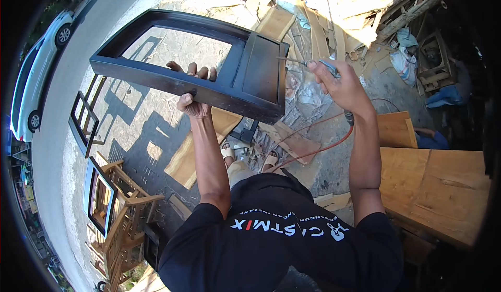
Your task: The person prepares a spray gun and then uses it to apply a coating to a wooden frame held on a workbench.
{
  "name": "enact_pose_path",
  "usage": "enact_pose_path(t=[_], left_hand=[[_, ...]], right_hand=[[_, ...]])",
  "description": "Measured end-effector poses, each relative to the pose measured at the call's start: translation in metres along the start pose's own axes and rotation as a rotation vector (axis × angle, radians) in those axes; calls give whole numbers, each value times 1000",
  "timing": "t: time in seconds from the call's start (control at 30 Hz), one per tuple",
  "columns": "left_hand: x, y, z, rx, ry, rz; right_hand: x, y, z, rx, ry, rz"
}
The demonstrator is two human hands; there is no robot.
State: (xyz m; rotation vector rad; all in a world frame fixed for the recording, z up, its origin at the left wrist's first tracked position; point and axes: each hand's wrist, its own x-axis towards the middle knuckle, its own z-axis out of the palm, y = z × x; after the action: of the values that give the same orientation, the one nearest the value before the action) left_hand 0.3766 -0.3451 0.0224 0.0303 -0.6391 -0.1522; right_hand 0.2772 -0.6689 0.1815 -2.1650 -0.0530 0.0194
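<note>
Your left hand (195, 104) grips the black frame (146, 80) out to the left by its near rail, likely for balance, its panel (263, 70) toward your right hand (339, 86), which, above an orange hose (350, 129), holds a slim-tipped tool (296, 61).

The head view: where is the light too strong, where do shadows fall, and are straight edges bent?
In the head view, sunlight washes out the boards at upper right; dark shadows fall at centre left; the road curves along the left rim, where the picture fades to black; the black frame looks fairly sharp.
</note>
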Motion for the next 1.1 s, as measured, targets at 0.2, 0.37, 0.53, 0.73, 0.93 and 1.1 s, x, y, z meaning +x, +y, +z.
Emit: enact_pose_path(t=[0.2,0.37,0.53,0.73,0.93,1.1], left_hand=[[-21,3,2,61,9,-26],[-31,9,-3,-15,13,-6],[-50,14,-19,-98,61,1],[-79,28,-46,-78,167,-21],[-92,42,-63,189,353,-238],[-102,87,-120,527,844,-119]], right_hand=[[41,5,19,-54,137,-3],[55,132,69,347,524,425],[35,183,148,1046,395,664],[43,168,200,1177,389,681],[41,210,210,1088,440,601],[50,223,217,963,561,554]])
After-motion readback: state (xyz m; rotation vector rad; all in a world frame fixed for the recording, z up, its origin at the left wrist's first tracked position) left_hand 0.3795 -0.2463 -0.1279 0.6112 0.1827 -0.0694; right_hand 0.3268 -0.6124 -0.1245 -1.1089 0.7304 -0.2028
